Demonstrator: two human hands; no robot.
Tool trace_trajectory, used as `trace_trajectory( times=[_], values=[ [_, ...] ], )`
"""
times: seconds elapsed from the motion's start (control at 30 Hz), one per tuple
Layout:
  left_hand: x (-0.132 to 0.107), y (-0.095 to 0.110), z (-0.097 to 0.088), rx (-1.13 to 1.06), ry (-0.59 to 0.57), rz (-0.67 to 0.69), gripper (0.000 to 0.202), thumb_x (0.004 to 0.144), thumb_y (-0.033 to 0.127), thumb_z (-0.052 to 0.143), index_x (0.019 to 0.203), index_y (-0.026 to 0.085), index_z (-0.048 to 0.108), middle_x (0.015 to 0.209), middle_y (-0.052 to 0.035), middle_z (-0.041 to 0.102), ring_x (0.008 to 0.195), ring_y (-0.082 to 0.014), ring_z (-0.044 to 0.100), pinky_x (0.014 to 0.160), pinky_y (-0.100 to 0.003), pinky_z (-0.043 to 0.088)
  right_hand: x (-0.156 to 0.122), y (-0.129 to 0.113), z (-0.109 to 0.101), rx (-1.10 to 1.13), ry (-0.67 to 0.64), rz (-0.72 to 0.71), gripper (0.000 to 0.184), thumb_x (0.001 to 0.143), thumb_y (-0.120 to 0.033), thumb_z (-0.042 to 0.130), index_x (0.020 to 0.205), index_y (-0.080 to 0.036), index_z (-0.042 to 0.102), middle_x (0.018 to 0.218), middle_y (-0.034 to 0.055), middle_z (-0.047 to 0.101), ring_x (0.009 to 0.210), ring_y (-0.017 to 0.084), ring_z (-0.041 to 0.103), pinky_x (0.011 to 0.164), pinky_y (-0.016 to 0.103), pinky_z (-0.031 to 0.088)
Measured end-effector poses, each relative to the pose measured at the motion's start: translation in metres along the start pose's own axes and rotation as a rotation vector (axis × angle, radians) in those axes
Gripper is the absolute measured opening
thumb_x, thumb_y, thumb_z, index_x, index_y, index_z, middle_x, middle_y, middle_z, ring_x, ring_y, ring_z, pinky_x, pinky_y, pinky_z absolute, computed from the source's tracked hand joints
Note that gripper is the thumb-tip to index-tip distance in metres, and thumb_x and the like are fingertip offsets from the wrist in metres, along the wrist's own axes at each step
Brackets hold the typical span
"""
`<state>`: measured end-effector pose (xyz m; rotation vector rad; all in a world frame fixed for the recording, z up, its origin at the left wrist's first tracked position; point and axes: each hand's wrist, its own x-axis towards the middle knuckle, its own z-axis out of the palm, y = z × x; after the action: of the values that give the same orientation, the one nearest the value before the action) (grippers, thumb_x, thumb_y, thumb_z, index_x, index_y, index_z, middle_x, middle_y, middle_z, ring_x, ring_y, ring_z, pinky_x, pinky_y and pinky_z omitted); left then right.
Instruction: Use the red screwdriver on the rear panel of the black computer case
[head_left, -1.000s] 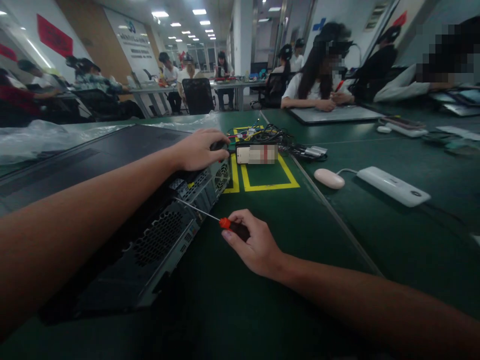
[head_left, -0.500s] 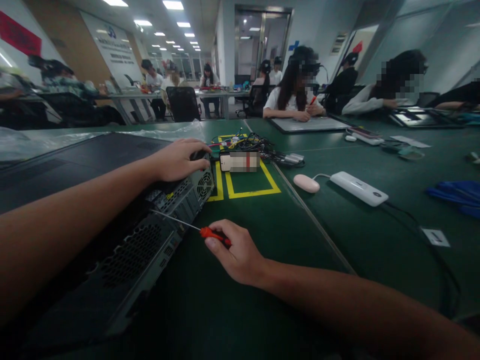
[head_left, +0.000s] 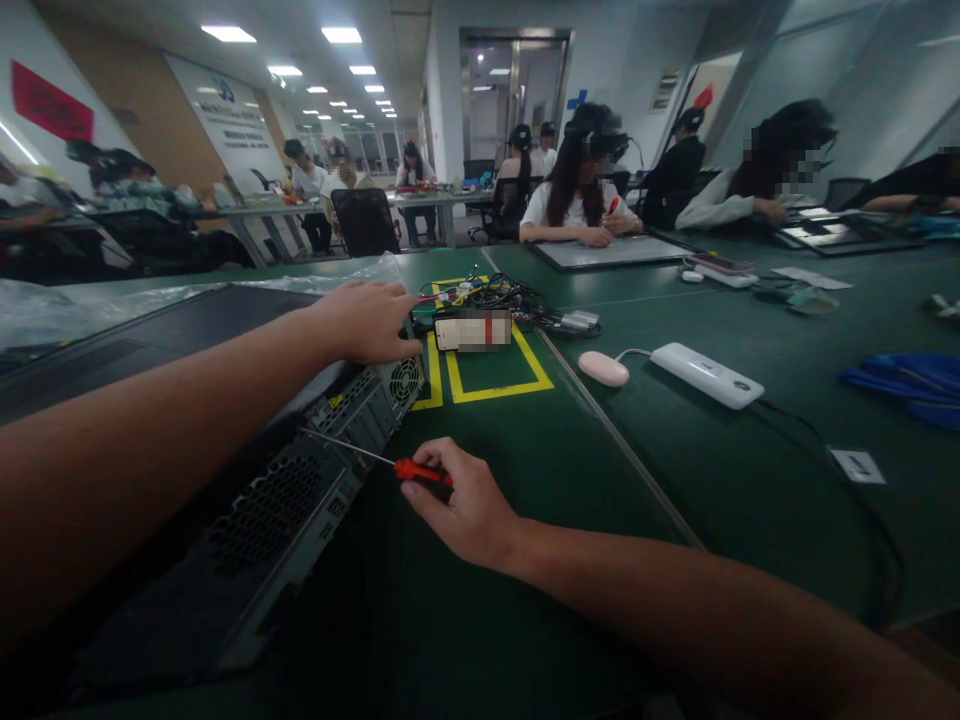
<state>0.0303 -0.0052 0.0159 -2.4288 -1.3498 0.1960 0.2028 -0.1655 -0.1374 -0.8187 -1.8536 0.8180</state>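
A: In the head view, what is the right hand (head_left: 469, 505) doing?
B: Its fingers are wrapped around the handle of a red-and-black screwdriver (head_left: 420, 474), whose thin shaft slants up to the left.
A: And where does the tip end?
B: At the dark upper edge of the rear face of a computer case (head_left: 322, 500), above the honeycomb vent (head_left: 266, 515). Too dark there to say exactly what it touches.
A: The left hand (head_left: 367, 318)?
B: Palm down on the case, by the corner above the round fan grille (head_left: 406, 379), fingers reaching the edge. I can't tell whether it grips or merely rests.
A: How much room around the right hand?
B: A broad stretch of green tabletop (head_left: 559, 450) runs from its knuckles to the seam (head_left: 622, 440). The case's rear edge lies to its left, near the screwdriver shaft.
A: What borders that stretch?
B: Yellow tape (head_left: 502, 390) beyond the hand, with a phone (head_left: 448, 335) across its far part and tangled cables (head_left: 510, 292) behind. Past the seam sit a pink oval object (head_left: 604, 369) and a white device (head_left: 706, 375), well apart from the hand.
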Motion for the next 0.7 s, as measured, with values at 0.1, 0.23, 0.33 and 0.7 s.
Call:
trace_trajectory(
  times=[0.1, 0.23, 0.33, 0.7],
  values=[
    [0.005, 0.009, 0.006, -0.016, 0.057, -0.047, 0.071, 0.095, 0.063, 0.049, 0.146, 0.016, 0.064, 0.140, -0.0188, 0.068, 0.130, -0.0396, 0.061, 0.109, -0.052, 0.049, 0.001, 0.001, 0.000, -0.004, 0.005, 0.002, 0.015, 0.100, -0.031, 0.067, 0.110, -0.021, 0.060, 0.100, 0.0036, 0.068, 0.084, 0.018, 0.063, 0.081, 0.035, 0.054],
    [0.008, 0.008, 0.022, -0.075, 0.067, -0.035, 0.067, 0.095, 0.059, 0.047, 0.142, 0.016, 0.067, 0.137, -0.0169, 0.070, 0.129, -0.0366, 0.061, 0.111, -0.048, 0.047, 0.001, 0.002, 0.000, -0.004, 0.002, 0.001, 0.015, 0.100, -0.033, 0.067, 0.109, -0.022, 0.061, 0.099, 0.0033, 0.069, 0.084, 0.018, 0.063, 0.078, 0.034, 0.053],
    [0.008, 0.004, 0.028, -0.121, 0.094, -0.028, 0.069, 0.095, 0.058, 0.046, 0.144, 0.012, 0.064, 0.139, -0.0181, 0.070, 0.131, -0.0356, 0.061, 0.114, -0.046, 0.045, 0.001, 0.003, 0.000, 0.013, 0.000, 0.011, 0.015, 0.100, -0.033, 0.067, 0.110, -0.022, 0.062, 0.100, 0.0032, 0.069, 0.083, 0.018, 0.063, 0.075, 0.032, 0.052],
    [0.003, 0.004, 0.023, -0.180, 0.077, -0.014, 0.062, 0.095, 0.048, 0.044, 0.147, 0.019, 0.064, 0.147, -0.0130, 0.068, 0.135, -0.0344, 0.060, 0.116, -0.047, 0.045, 0.001, 0.003, 0.002, 0.007, 0.038, -0.010, 0.013, 0.099, -0.031, 0.067, 0.108, -0.021, 0.064, 0.096, 0.0023, 0.068, 0.079, 0.016, 0.062, 0.073, 0.030, 0.051]
  ],
)
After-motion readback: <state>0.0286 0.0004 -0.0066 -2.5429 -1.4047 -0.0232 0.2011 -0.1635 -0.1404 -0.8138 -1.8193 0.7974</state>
